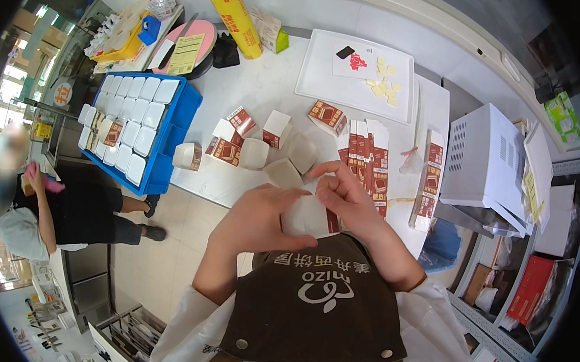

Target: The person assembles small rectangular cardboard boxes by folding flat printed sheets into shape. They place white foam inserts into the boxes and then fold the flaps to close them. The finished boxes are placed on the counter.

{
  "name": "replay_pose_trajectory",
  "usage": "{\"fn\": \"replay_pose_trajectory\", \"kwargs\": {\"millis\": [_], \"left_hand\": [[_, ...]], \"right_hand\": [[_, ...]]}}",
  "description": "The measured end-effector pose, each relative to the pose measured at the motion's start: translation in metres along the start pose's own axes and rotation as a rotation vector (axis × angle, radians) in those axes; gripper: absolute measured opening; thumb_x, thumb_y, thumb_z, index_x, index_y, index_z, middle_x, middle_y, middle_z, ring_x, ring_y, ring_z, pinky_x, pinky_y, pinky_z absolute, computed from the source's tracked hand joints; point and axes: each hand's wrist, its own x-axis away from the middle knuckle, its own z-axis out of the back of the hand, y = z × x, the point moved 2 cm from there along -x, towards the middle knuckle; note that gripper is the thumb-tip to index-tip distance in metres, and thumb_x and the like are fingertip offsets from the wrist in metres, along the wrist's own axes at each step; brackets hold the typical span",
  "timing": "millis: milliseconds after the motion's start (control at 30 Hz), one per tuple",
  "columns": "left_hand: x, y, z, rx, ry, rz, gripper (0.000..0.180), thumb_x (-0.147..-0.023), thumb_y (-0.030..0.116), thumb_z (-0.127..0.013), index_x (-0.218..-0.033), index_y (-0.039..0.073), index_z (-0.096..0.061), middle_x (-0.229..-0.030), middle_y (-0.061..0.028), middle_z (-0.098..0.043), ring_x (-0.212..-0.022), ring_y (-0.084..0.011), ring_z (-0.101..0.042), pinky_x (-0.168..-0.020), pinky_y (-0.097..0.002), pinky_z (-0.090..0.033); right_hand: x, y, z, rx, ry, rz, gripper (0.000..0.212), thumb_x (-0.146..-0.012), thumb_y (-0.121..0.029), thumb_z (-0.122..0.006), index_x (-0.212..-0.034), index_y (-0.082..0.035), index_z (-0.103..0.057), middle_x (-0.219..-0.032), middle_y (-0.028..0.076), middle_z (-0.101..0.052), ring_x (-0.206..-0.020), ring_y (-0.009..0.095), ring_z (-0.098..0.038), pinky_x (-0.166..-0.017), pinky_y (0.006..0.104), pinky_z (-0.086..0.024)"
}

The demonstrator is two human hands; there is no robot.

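Observation:
Both hands hold one small white and red-brown paper box [309, 216] close to my chest. My left hand [260, 216] wraps its left side, and my right hand [346, 198] pinches its top right flap. Just beyond them on the white counter [263, 85] stand several folded boxes of the same kind [255, 153], some upright, some tipped. A stack of flat unfolded box blanks [365, 161] lies to the right of them.
A blue crate [172, 132] packed with folded boxes sits at the counter's left end. Farther back lie a white tray [311, 75] with yellow bits and a yellow film roll [238, 12]. A white appliance [483, 161] stands right. Another person [66, 209] stands below left.

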Motion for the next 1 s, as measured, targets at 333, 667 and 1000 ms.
{"fn": "replay_pose_trajectory", "kwargs": {"millis": [333, 667, 1000], "left_hand": [[0.001, -0.037, -0.013, 0.643, 0.223, -0.057, 0.08, -0.093, 0.044, -0.06, -0.15, -0.004, -0.033, -0.146, -0.0184, -0.046, -0.13, -0.0228, -0.049, -0.109, -0.0347, -0.036], [-0.004, -0.031, -0.036, 0.902, 0.178, 0.141, 0.048, -0.105, 0.022, -0.049, -0.146, -0.002, -0.041, -0.137, -0.012, -0.056, -0.121, -0.0159, -0.054, -0.102, -0.0295, -0.042], [-0.001, -0.048, -0.034, 1.052, 0.214, 0.256, 0.042, -0.103, 0.015, -0.052, -0.141, 0.0, -0.047, -0.126, -0.0087, -0.064, -0.109, -0.0153, -0.061, -0.094, -0.0277, -0.048]], "right_hand": [[0.008, -0.002, 0.014, -0.176, -0.008, 0.033, 0.019, -0.102, -0.013, -0.055, -0.117, -0.002, -0.057, -0.104, 0.001, -0.063, -0.097, 0.006, -0.057, -0.084, 0.0245, -0.046], [0.004, -0.005, -0.007, 0.16, 0.15, 0.035, 0.014, -0.098, -0.007, -0.061, -0.111, -0.002, -0.057, -0.096, 0.004, -0.065, -0.087, 0.007, -0.059, -0.078, 0.0251, -0.049], [0.006, -0.01, -0.006, 0.385, 0.101, 0.044, 0.029, -0.095, -0.002, -0.062, -0.123, -0.004, -0.052, -0.097, 0.002, -0.06, -0.091, 0.008, -0.056, -0.079, 0.0249, -0.046]]}}
